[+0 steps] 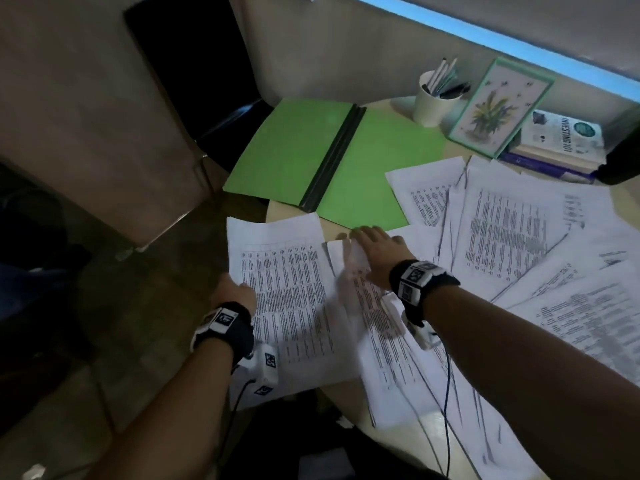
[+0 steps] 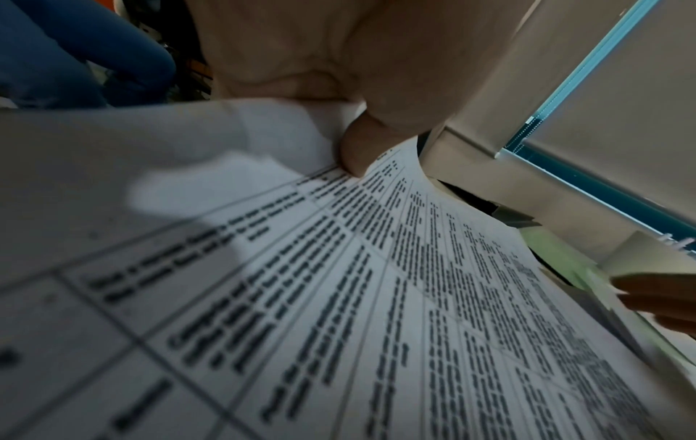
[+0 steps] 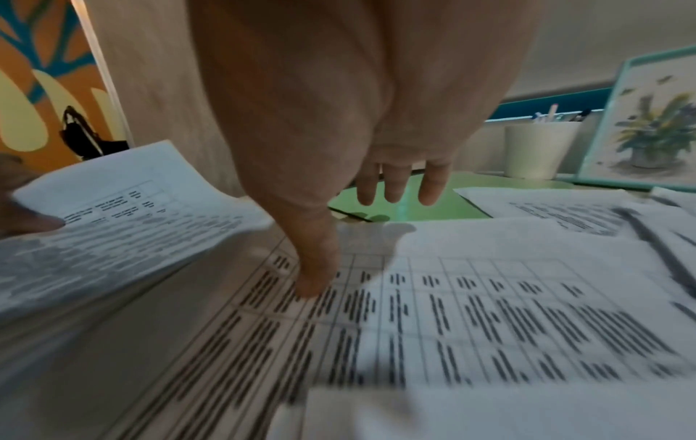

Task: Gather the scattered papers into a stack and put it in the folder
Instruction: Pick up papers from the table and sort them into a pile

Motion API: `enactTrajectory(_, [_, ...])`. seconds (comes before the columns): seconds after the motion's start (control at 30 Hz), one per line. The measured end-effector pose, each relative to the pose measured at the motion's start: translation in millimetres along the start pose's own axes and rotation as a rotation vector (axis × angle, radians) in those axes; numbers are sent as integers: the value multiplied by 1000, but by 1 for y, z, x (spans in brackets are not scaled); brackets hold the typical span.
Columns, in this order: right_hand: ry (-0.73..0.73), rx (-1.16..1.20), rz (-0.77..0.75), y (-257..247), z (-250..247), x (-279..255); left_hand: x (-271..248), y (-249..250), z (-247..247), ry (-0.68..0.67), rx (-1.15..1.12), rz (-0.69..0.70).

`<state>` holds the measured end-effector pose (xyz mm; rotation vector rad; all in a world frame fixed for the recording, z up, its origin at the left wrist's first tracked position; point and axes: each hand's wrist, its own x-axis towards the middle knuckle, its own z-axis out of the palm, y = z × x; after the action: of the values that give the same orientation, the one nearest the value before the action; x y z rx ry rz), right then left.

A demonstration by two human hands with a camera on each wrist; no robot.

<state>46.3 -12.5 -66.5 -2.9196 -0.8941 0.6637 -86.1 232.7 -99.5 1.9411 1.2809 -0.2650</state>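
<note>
Printed white papers [image 1: 512,237] lie scattered over the table's right side. An open green folder [image 1: 287,150] lies flat at the table's far left corner. My left hand [image 1: 232,292] pinches the left edge of a printed sheet [image 1: 287,289], thumb on top [image 2: 357,148], and lifts it off the table. My right hand [image 1: 374,244] reaches over another sheet [image 3: 489,312] beside it, fingers [image 3: 391,184] straight and spread, the thumb tip [image 3: 312,285] touching the paper just short of the folder [image 3: 433,202].
A white cup of pens [image 1: 436,98], a framed plant picture [image 1: 498,109] and stacked books [image 1: 557,140] stand at the back right by the wall. A dark chair [image 1: 194,74] stands beyond the folder. Cables [image 1: 446,393] trail from my wrists over the near papers.
</note>
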Motion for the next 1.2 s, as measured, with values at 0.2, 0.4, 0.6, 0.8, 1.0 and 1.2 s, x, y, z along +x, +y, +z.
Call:
enactTrajectory(0.2, [-73, -132, -74, -12, -9, 33, 8, 3, -2, -27, -10, -23])
enactTrajectory(0.4, [-112, -201, 20, -8, -9, 39, 15, -6, -3, -54, -5, -21])
enactTrajectory(0.6, [-101, -149, 13, -1, -17, 41, 19, 6, -4, -63, -11, -8])
enactTrajectory(0.8, [-40, -44, 7, 6, -15, 30, 19, 9, -5, -53, 23, 11])
enactTrajectory(1.0, [-89, -41, 22, 10, -4, 21, 18, 5, -2, -47, 68, 11])
enactTrajectory(1.2, [-62, -134, 59, 4, -5, 19, 11, 6, -4, -34, 93, 17])
